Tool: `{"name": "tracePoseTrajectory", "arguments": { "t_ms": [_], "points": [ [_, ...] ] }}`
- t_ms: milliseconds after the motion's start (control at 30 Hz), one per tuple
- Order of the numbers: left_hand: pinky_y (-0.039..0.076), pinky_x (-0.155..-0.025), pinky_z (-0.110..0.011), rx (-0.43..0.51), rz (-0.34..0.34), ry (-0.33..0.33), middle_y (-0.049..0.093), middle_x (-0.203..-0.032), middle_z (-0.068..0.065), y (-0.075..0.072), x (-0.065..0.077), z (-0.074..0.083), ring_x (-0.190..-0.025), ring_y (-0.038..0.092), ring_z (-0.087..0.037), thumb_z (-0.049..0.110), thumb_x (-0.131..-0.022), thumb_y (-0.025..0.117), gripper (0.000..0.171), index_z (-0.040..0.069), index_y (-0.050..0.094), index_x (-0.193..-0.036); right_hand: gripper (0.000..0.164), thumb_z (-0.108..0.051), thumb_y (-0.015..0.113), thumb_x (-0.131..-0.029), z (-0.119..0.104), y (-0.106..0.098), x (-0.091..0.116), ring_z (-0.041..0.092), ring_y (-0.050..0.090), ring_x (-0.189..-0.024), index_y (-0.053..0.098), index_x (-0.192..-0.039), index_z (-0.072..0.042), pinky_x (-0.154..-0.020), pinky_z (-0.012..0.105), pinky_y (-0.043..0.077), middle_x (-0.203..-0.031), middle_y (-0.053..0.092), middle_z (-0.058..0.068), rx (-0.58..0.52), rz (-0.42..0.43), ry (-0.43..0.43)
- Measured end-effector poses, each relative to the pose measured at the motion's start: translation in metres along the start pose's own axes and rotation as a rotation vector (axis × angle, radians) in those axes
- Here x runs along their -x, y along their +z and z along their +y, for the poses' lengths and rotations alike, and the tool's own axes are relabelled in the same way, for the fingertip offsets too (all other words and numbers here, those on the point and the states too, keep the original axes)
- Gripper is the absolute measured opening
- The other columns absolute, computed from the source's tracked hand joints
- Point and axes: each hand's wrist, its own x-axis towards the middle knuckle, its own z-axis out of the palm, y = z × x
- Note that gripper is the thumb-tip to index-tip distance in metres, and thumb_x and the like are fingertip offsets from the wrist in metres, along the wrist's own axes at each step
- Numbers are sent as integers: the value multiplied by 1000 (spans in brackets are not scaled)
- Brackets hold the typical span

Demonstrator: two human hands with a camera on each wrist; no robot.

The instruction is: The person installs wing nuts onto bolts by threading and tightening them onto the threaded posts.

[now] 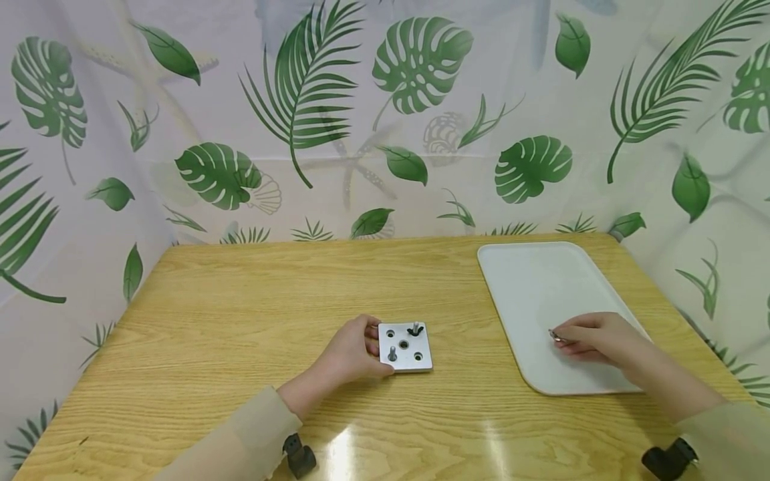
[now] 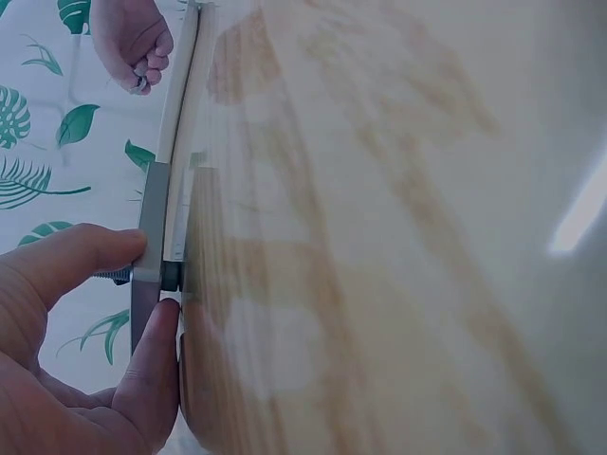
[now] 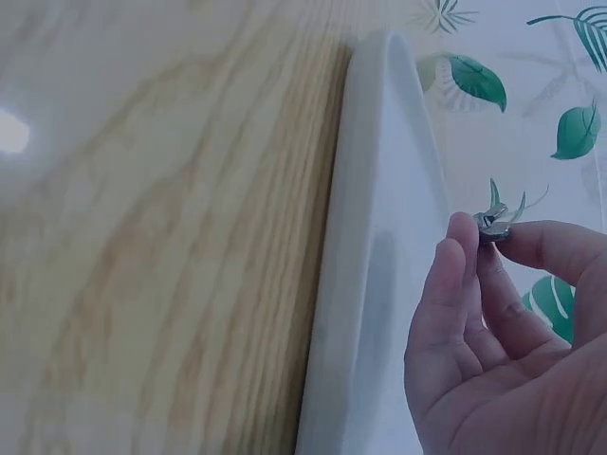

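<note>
Pale sleeves (image 1: 240,434) are showing closest, with two hands poking out. The left hand (image 1: 349,351) is gripping the left side of a square metal plate (image 1: 405,362). The right hand (image 1: 601,337) is pinching a small, shiny metal piece (image 3: 490,227) above a white tray (image 1: 535,280). So the plate is sitting well to the left of that piece, touching only the left hand. Being square, it is showing no long way; the tray is running long, away from the person. Two bolts are standing up from the flat gray plate. The far right one is wearing a black wing nut (image 1: 416,331); the near left bolt (image 1: 392,354) is showing bare. The smooth, round-cornered tray is lying on a yellow counter (image 1: 240,287) with wavy wood lines. Behind, pale leafy cloth (image 1: 415,63) is hanging.
</note>
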Motion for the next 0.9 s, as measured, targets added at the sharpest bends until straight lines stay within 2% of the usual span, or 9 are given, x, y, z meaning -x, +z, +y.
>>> {"name": "tracePoseTrajectory", "arguments": {
  "t_ms": [133, 367, 733, 900],
  "points": [
    [59, -84, -33, -1, -2, 3, 66, -118, -14, 0, 0, 0, -92, 65, -17, 0, -73, 94, 80, -7, 54, -142, 34, -22, 63, -107, -6, 11, -2, 1, 72, -79, 72, -124, 6, -76, 21, 63, -90, 78, -11, -25, -16, -6],
    [59, -84, -33, 2, -3, 6, 67, -119, -14, 0, 0, 0, -92, 65, -17, 1, -73, 93, 81, -7, 53, -143, 33, -23, 64, -107, -19, 31, -7, 2, 70, -78, 70, -122, 5, -74, 20, 62, -88, 76, -10, -31, -27, -18],
    [59, -86, -34, -1, -2, 4, 68, -120, -15, 1, 2, -1, -93, 66, -17, 1, -73, 93, 80, -8, 53, -142, 32, -19, 60, -108, -35, 54, -17, 3, 72, -77, 67, -125, 7, -74, 20, 62, -88, 77, -8, -154, -94, -60],
    [60, -86, -34, -4, -1, 2, 68, -120, -15, 1, 3, 0, -93, 66, -17, 1, -73, 93, 80, -8, 53, -142, 26, -18, 62, -107, -44, 66, -20, 4, 73, -76, 69, -120, 3, -74, 20, 62, -87, 77, -7, -199, -117, -71]
  ]
}}
